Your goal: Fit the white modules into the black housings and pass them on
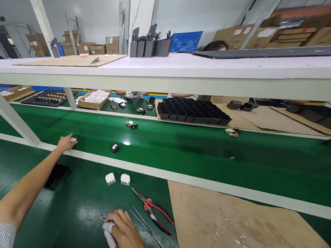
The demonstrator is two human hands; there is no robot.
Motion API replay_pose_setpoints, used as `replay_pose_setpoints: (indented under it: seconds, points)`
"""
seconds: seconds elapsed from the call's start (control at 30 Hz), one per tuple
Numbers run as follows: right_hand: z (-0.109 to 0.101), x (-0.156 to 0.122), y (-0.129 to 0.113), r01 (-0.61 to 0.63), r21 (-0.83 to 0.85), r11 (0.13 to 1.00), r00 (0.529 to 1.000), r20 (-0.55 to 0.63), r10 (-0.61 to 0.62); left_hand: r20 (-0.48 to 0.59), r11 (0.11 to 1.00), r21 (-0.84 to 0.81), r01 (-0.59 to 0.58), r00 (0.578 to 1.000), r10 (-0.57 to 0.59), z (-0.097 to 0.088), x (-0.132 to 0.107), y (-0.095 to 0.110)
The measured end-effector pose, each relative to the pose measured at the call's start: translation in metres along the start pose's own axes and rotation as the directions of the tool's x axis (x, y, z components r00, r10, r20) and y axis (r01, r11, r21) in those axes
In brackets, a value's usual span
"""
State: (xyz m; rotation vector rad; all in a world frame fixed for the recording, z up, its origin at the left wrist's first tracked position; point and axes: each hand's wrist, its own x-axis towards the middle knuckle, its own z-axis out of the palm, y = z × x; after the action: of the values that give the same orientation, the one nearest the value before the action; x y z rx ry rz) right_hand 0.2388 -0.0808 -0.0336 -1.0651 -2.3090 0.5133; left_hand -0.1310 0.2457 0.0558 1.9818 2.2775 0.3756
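Two white-topped pieces [125,179] beyond right hand [125,234], its grip unclear, left hand [66,143] grasping small white part [73,140]

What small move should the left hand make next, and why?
Probably bring the small white part over to the bench: the left hand has its fingertips at it over the green belt, and two white pieces lie on the bench near the pliers.

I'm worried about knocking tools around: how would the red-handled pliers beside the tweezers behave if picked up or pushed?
The pliers are probably heavy for their size, given the metallic-looking head. The spread handles may swing further open or closed if lifted by one only. Lying flat on the smooth-looking bench, they would likely slide rather than roll.
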Motion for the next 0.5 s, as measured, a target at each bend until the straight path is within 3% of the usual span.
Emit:
replay_pose_setpoints:
  seconds: [0.1,0.2,0.27,0.33,0.37,0.43,0.47,0.5]
  points:
    - [-0.002,0.001,-0.002,-0.008,0.009,1.000,1.000,-0.005,0.008,0.006,0.998,-0.037,-0.055,0.998,0.055,-0.002,0.000,0.021]
    - [-0.004,0.002,-0.003,-0.002,-0.004,1.000,1.000,-0.006,0.002,0.006,0.982,-0.106,-0.157,0.987,0.159,-0.007,-0.013,0.056]
    - [-0.005,0.002,-0.004,0.005,-0.017,1.000,1.000,-0.003,-0.005,0.015,0.950,-0.171,-0.259,0.964,0.266,-0.008,-0.040,0.083]
    - [-0.007,0.002,-0.004,0.010,-0.027,1.000,1.000,0.006,-0.009,0.037,0.891,-0.246,-0.381,0.915,0.401,-0.007,-0.084,0.108]
    - [-0.008,0.003,-0.004,0.012,-0.034,0.999,1.000,0.013,-0.011,0.052,0.839,-0.293,-0.458,0.869,0.492,-0.006,-0.110,0.119]
    - [-0.011,0.003,-0.005,0.018,-0.052,0.998,0.999,0.028,-0.016,0.045,0.612,-0.409,-0.676,0.655,0.754,-0.002,-0.164,0.133]
    - [-0.012,0.003,-0.005,0.024,-0.062,0.998,0.999,0.036,-0.022,0.065,0.537,-0.428,-0.727,0.567,0.821,0.001,-0.189,0.137]
    - [-0.013,0.002,-0.005,0.031,-0.071,0.997,0.999,0.041,-0.028,0.096,0.505,-0.434,-0.747,0.518,0.850,0.004,-0.211,0.138]
